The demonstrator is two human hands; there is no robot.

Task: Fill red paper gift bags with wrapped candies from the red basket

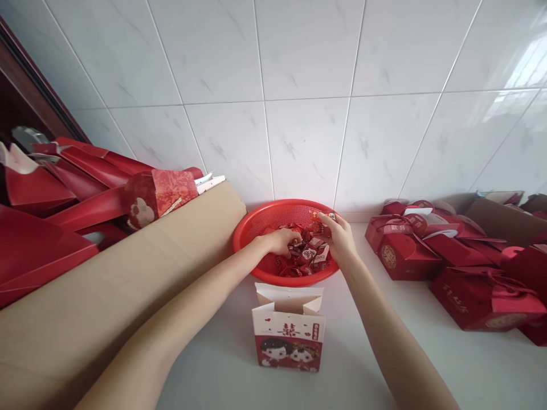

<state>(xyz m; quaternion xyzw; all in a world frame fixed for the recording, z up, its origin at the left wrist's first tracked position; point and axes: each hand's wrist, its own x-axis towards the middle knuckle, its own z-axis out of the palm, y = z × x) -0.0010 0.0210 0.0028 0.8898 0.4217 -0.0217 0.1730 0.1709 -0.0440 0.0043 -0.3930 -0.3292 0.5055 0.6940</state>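
Note:
A red plastic basket [256,216] with a perforated wall holds several wrapped candies [310,253]. Inside it, my left hand [282,241] has its fingers curled at the candies; the fingertips are partly hidden among the wrappers. At the basket's right rim, my right hand [341,236] pinches a red and orange wrapped candy [319,216] between thumb and fingers. Just in front of the basket stands an upright white and red paper gift box [288,336], its top open, printed with two cartoon figures.
On the left, a long cardboard box [171,273] is filled with red folded gift boxes [94,171]. Several closed red gift boxes [482,296] are grouped on the white tabletop [359,364] at right. A tiled wall [307,142] rises behind the basket.

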